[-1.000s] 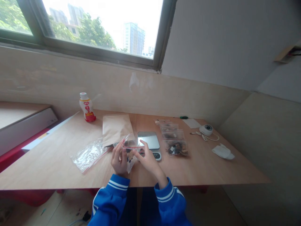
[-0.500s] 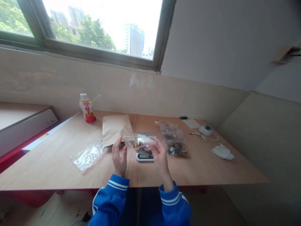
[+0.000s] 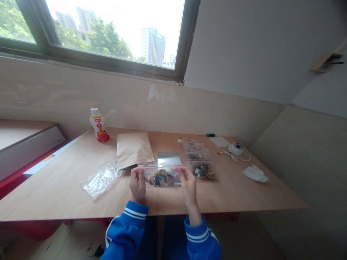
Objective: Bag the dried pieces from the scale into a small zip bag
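Left hand: the left hand (image 3: 138,184) pinches the left end of one clear zip bag (image 3: 160,175), fingers closed on the plastic just below the red seal strip.
Right hand: the right hand (image 3: 187,183) pinches the right end of the same bag in like manner; both sleeves are blue with white bands.
Held bag: one, thin transparent film, rectangular, stretched flat between the two hands above the near edge of the tabletop (image 3: 67,191); dark and brown pieces sit in its lower part (kind not discernible).
Scale: one flat scale (image 3: 168,159) with a shiny square plate, directly behind the held bag, near the middle of the tabletop.
Filled bags: three small clear bags (image 3: 200,159) with dark contents, in a row running from the scale's right side toward the far edge.
Empty bags: one crinkled heap of clear bags (image 3: 101,178), left of the hands; count within the heap cannot be told.
Paper pouch: one, brown kraft, flat pouch (image 3: 134,148), left of the scale.
Bottle: one white and red plastic bottle (image 3: 99,125), upright, far left corner.
Far right corner: one round white device with cord (image 3: 236,148); one crumpled white cloth (image 3: 255,174) nearer the right edge.
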`<action>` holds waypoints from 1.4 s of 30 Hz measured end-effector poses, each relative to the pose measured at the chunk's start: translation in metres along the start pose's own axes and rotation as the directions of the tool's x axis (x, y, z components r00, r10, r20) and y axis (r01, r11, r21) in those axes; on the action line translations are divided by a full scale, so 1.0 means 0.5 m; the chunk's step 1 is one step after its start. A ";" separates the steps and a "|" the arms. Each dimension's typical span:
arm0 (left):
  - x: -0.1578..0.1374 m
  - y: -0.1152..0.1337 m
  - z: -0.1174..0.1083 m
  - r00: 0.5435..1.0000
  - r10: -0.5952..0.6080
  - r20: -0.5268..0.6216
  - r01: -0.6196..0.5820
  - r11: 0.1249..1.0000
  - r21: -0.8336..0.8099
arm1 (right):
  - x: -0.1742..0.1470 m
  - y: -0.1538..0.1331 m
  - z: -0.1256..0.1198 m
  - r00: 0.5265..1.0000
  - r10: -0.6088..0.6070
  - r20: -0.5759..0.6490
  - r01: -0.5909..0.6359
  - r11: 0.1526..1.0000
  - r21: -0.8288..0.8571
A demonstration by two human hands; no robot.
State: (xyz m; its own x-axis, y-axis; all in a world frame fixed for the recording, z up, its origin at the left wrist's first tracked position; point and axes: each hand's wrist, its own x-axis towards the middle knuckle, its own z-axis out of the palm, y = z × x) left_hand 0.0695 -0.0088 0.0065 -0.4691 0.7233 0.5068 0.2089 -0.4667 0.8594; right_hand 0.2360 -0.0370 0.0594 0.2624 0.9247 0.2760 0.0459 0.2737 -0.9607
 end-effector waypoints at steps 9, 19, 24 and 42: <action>-0.012 -0.003 -0.003 0.988 0.030 0.148 -0.026 0.999 -0.029 | -0.007 -0.002 -0.021 0.996 0.077 -0.053 -0.079 0.997 -0.021; -0.008 -0.008 -0.003 0.982 0.120 0.149 -0.127 0.991 0.040 | -0.034 0.012 -0.034 0.988 0.114 -0.100 -0.115 0.993 -0.003; -0.009 -0.014 -0.001 0.977 0.142 0.157 -0.156 0.985 0.079 | -0.034 0.013 -0.051 0.983 0.111 -0.145 -0.111 0.994 0.008; -0.004 -0.020 0.004 0.927 0.262 0.270 -0.270 0.963 -0.008 | -0.039 0.018 -0.074 0.958 0.092 -0.270 -0.087 0.996 0.032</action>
State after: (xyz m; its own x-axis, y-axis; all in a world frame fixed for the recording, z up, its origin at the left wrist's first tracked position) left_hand 0.0699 -0.0045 -0.0029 -0.1486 0.6853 0.7129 0.3209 -0.6485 0.6903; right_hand 0.2668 -0.0623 0.0442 0.5162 0.8399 0.1677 -0.0080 0.2006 -0.9796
